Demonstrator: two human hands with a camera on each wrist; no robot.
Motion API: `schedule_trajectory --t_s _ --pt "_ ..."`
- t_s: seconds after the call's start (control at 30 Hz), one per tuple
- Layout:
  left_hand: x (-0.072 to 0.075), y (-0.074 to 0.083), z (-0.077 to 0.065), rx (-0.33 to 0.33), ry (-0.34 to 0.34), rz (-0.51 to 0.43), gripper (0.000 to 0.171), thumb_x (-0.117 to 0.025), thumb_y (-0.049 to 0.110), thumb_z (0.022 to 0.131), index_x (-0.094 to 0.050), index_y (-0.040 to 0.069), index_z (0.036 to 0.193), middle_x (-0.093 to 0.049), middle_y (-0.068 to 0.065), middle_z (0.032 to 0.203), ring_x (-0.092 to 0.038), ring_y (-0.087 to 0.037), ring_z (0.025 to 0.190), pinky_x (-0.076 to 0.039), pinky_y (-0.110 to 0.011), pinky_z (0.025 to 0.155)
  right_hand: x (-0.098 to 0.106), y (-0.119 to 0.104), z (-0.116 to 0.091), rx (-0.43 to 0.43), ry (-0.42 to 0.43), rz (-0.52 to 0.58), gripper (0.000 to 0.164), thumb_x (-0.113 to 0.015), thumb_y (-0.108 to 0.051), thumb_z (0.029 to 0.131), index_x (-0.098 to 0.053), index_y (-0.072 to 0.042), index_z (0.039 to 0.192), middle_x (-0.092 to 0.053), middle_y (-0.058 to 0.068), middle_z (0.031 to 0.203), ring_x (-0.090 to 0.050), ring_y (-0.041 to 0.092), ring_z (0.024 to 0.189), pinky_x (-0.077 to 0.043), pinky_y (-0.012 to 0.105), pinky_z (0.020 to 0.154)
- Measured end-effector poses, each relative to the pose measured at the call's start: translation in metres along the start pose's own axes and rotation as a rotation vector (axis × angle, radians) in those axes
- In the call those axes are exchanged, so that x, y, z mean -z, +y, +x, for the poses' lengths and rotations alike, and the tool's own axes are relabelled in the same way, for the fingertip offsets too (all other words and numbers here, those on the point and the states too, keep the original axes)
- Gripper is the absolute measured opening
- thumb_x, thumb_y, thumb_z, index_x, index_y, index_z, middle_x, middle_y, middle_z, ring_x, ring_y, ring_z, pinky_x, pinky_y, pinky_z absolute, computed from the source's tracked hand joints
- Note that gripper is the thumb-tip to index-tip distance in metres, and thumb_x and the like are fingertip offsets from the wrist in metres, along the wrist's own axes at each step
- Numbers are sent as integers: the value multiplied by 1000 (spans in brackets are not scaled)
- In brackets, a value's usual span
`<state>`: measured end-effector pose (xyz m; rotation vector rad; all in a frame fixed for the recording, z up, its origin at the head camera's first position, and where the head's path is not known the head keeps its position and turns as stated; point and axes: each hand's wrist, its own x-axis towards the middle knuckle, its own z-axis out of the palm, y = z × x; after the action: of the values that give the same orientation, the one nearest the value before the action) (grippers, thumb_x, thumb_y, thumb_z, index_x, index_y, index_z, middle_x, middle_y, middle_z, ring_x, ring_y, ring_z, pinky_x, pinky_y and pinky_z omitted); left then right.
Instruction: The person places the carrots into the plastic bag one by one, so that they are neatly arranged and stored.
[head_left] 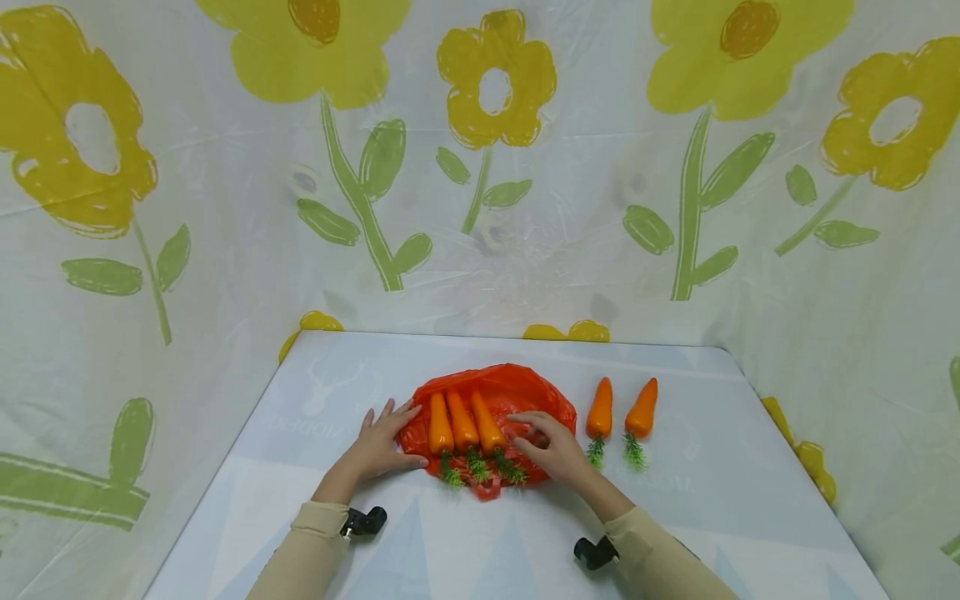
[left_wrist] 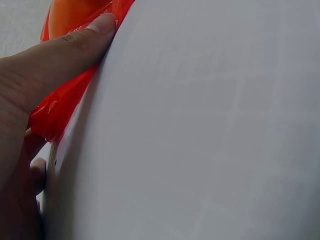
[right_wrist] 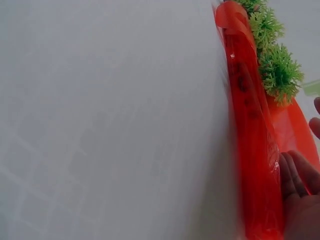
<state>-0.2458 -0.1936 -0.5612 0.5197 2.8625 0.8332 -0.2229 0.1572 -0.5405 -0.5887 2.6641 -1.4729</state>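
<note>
Three orange carrots (head_left: 465, 423) with green leafy tops lie side by side in the mouth of a red plastic bag (head_left: 525, 385), tops toward me. At the bag's left edge, my left hand (head_left: 381, 443) rests with fingers spread; in the left wrist view its thumb (left_wrist: 75, 47) presses on the red film. My right hand (head_left: 555, 446) is over the bag's right side, fingers apart and slightly bent, with no carrot in them. The right wrist view shows its lower fingers touching the film beside the green tops (right_wrist: 280, 72).
Two more carrots, one (head_left: 600, 408) nearer the bag and another (head_left: 642, 408) further right, lie on the white patterned table (head_left: 300, 425). A flower-printed curtain (head_left: 562, 217) stands behind the table and along both sides.
</note>
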Motion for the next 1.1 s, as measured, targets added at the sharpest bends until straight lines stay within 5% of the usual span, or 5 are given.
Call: schedule_trajectory --t_s 0.37,0.93,1.1 --pt "0 0 0 6 -4 5 101 -86 53 75 -42 12 156 -32 -10 165 -11 -43 154 3 -66 120 11 2 -5 35 27 0 38 -70 -16 98 -65 -12 135 -61 7 135 -62 19 92 -56 29 80" --pt "0 0 0 8 -3 -1 100 -86 52 76 -42 13 156 -33 -10 165 -12 -43 154 4 -66 120 28 7 -17 -33 62 -14 36 -69 -16 99 -66 -19 135 -63 -1 132 -60 17 91 -55 27 79" --pt "0 1 -2 13 -3 4 100 -86 53 75 -42 14 156 -33 -10 164 -12 -43 154 4 -66 119 32 11 -20 -16 79 -13 36 -69 -12 98 -66 -14 135 -64 8 129 -58 20 90 -54 26 76"
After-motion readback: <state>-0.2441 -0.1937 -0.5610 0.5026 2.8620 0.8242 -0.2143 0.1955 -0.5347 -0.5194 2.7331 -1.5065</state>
